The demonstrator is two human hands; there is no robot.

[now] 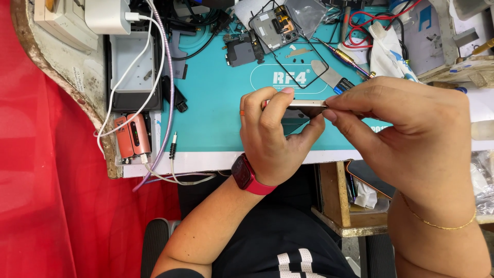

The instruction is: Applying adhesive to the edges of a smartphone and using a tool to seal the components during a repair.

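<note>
Held thing: we hold a phone (303, 103) edge-on over the teal mat (216, 103); only its thin pale metal side shows, smooth and straight.
Long axis: we see it run left to right, roughly level with the front edge of the bench (206, 162).
Left hand (275, 139): our fingers are closed around the phone's left end, index finger curled over the top, thumb pressing from below.
Right hand (406, 134): our fingertips are pinched together at the phone's right end; whether they grip the edge itself or a small tool against it, we cannot tell.
Which way it lies: the phone sits between our two hands, its body leftward from the right pinch; the left hand carries more of it.
Wrists: red watch (246, 175) with a soft strap on the left; thin gold chain (437, 222) on the right.
Mat: rubbery, matt, white outline printed on it.
Behind the hands: an opened phone body (275, 25) showing its boards, a thin black frame (293, 62), a flat metal pry blade (324, 72), a screwdriver (345, 55).
Left of mat: a shallow white tray (131, 67), two pink rectangular blocks (132, 136), white cables (154, 77), a braided cable (169, 92).
Far left: red cloth (46, 180), loosely folded.
</note>
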